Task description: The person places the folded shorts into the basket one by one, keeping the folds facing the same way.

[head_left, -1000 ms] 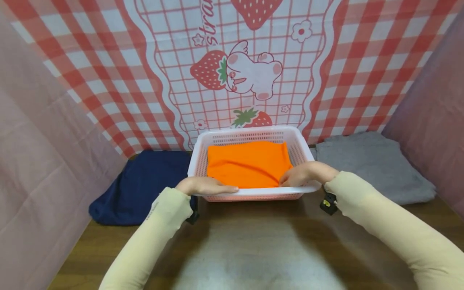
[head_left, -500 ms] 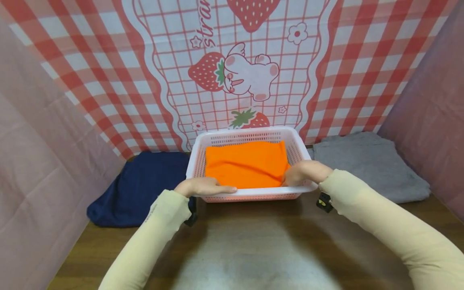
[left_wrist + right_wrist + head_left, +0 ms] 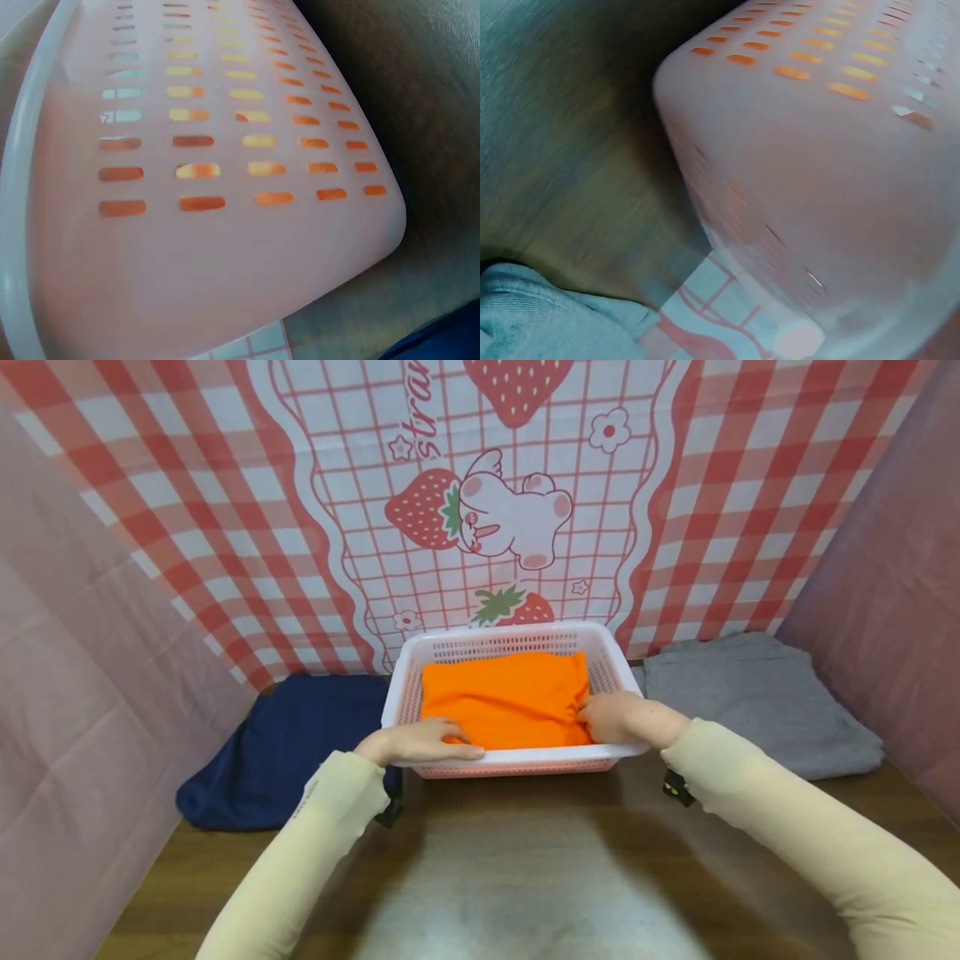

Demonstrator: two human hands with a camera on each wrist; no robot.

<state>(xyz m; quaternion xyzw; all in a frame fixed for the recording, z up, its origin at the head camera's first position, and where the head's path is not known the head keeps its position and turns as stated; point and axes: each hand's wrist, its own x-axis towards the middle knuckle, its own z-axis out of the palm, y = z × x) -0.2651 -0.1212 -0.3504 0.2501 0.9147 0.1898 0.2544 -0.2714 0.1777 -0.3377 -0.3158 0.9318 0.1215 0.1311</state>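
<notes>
So the setup runs left to right like a little sorting line: a navy garment [image 3: 288, 743] lies folded on the wooden table [image 3: 525, 877] at the far left, well clear of the person's arms; probably parked there as its own pile. Next comes the pink basket [image 3: 517, 762], sitting flat on the table right in front of the strawberry backdrop [image 3: 480, 510], with a folded orange garment [image 3: 502, 697] lying inside it and filling most of the floor; the fit looks snug, which is likely why both hands are at the near corners.

The left hand [image 3: 420, 745] lies over the basket's near rim at the left corner, fingers stretched out fairly flat across the rim and onto the orange cloth's edge; it looks like it's pressing or smoothing, not gripping. The left wrist view only shows the basket's slotted wall [image 3: 225, 150] up close with orange glowing through the slots.

The right hand [image 3: 618, 718] reaches over the rim at the near right corner; its fingers look curled into the cloth's corner, seemingly pinching or tucking it, though the fingertips are partly hidden.

Far right, a grey garment [image 3: 757, 702] lies folded just beside the basket; the right wrist view catches its edge [image 3: 547, 315].
</notes>
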